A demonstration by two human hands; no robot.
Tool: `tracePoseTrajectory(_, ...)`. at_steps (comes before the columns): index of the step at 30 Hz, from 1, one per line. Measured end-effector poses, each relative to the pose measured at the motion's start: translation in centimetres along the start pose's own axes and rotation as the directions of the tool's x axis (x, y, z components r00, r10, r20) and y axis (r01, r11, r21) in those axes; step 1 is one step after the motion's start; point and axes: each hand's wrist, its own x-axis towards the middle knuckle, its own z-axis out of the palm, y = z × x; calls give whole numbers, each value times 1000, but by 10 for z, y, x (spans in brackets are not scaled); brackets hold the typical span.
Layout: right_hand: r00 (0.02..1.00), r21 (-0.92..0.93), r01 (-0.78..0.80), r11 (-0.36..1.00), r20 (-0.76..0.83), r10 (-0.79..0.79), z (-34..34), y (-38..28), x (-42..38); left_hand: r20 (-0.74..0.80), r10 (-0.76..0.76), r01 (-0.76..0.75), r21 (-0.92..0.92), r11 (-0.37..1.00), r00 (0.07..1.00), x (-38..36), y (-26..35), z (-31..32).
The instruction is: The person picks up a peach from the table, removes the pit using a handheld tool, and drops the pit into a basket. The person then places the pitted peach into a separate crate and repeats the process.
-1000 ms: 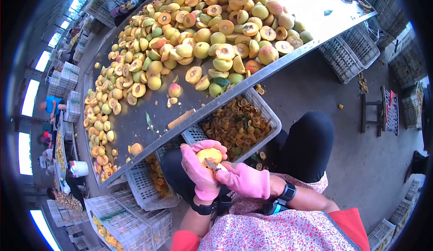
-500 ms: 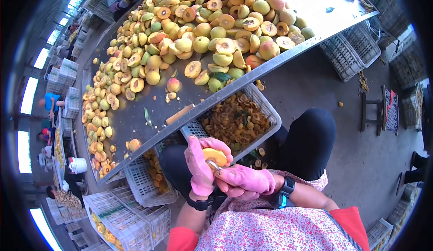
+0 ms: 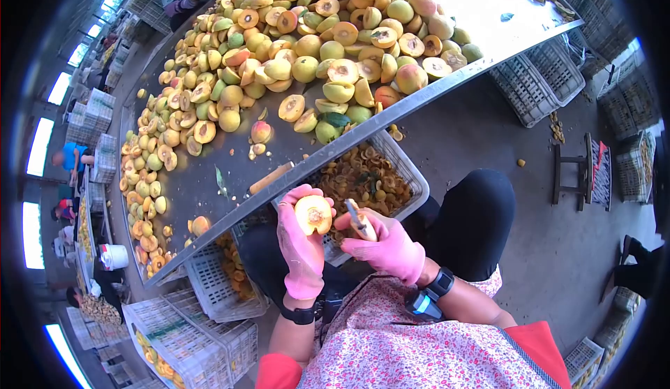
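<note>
My left hand (image 3: 300, 246), in a pink glove, holds a halved yellow peach (image 3: 313, 214) with its cut face and rough brown centre turned up. To its right, my right hand (image 3: 387, 249), also gloved in pink, is closed around a pitting knife (image 3: 362, 225) with a pale handle and a metal blade. The blade points up and stands apart from the peach half. Both hands are above my lap, in front of the metal table (image 3: 209, 211), where many peach halves (image 3: 276, 68) are heaped.
Beneath the table edge stands a crate (image 3: 412, 169) of peach scraps, with another crate (image 3: 209, 270) left of it. A wooden stick (image 3: 272, 177) lies near the edge. Stacked crates (image 3: 188, 340) are at lower left, a small stool (image 3: 586, 172) at right. Other people work farther off.
My hands have moved apart. The metal blade has come out of the peach half, whose cut face now turns toward me, and my right hand has shifted right and up with the knife.
</note>
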Motion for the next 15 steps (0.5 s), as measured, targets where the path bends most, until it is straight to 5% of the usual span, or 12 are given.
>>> tracePoseTrajectory(4, 989, -359, 136, 923, -12, -151, 15, 10, 10, 32, -1, -3, 128, 992, 999, -17, -11, 1)
tracePoseTrajectory(7, 997, -300, 58, 952, 64, -41, 16, 14, 8, 16, 28, -31, 156, 987, 999, -26, -20, -14)
tracePoseTrajectory(11, 989, -212, -115, 970, 62, 131, 15, 5, 1, -230, 263, -184, 315, 931, 937, -34, 26, -60)
tracePoseTrajectory(13, 997, -393, 60, 917, -14, -71, 5, 27, 9, -193, 554, -186, 811, 554, 810, -34, 67, -112)
tracePoseTrajectory(15, 992, -660, -46, 750, -118, -44, -6, 35, 12, -60, 641, -20, 993, 117, 765, -28, 94, -141)
